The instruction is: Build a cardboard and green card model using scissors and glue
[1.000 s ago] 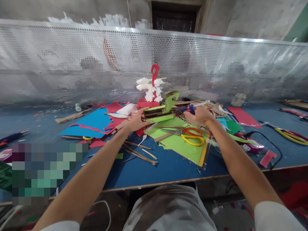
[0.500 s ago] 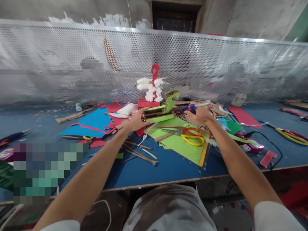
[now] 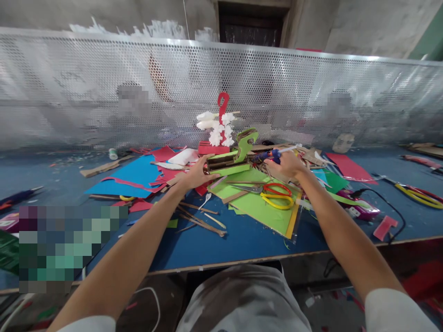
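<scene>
My left hand (image 3: 194, 174) grips the left end of a green and brown cardboard model (image 3: 231, 160) that rests on the blue table (image 3: 221, 240). My right hand (image 3: 288, 165) is closed round a blue glue gun (image 3: 273, 156), whose nozzle points left at the model's right end. A white glue stick juts out behind the gun. Green paper sheets (image 3: 258, 203) lie under both hands, with red and yellow scissors (image 3: 277, 196) on top.
A red and white foam model (image 3: 218, 131) stands behind the green one. Blue and red paper sheets (image 3: 134, 177), wooden sticks (image 3: 200, 221), a purple glue gun (image 3: 358, 207) with its cable and more scissors (image 3: 415, 192) litter the table. A perforated metal screen (image 3: 104, 92) closes the far side.
Almost nothing has moved. My right hand with the glue gun has shifted very slightly against the model; my left hand keeps its hold.
</scene>
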A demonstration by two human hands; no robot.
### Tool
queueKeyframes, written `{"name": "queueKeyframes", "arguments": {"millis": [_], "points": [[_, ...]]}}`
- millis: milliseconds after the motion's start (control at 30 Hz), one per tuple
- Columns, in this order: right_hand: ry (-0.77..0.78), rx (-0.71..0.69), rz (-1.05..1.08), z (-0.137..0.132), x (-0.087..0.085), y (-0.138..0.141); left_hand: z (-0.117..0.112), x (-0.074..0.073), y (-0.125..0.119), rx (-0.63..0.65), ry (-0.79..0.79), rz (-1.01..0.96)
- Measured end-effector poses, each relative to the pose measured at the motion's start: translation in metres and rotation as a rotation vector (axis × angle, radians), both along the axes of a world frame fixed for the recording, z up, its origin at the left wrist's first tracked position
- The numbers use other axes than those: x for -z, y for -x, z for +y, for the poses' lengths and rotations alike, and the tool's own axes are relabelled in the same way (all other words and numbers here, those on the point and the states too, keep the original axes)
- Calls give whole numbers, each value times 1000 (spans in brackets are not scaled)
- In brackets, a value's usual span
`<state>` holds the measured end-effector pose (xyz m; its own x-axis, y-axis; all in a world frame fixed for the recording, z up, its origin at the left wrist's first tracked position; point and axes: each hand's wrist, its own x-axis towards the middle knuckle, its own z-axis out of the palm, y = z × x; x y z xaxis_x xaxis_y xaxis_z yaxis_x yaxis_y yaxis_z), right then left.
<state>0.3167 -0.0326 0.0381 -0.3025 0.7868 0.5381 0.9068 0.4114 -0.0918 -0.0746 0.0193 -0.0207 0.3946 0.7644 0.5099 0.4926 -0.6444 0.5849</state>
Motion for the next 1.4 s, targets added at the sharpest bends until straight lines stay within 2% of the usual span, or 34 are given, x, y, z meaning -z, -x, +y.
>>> {"name": "queueKeyframes", "arguments": {"millis": [300, 567, 967, 1100, 1233, 1300, 1400], "points": [[46, -73, 144, -8, -6, -2, -1, 0, 0, 1, -7, -5], [72, -101, 136, -3, 0, -7, 3, 3, 0, 8, 3, -13], [79, -94, 152, -4, -3, -4, 3, 3, 0, 17, -6, -12], [66, -151, 275, -8, -5, -1, 4, 1, -1, -2, -39, -16], [93, -216, 348, -14, -1, 12, 2, -1, -7, -19, -107, -26], [120, -249, 326, -18, 3, 27, -3, -2, -14, -35, -125, -36], [66, -307, 281, -25, 10, 56, -13, -5, -27, -60, -140, -8]]}}
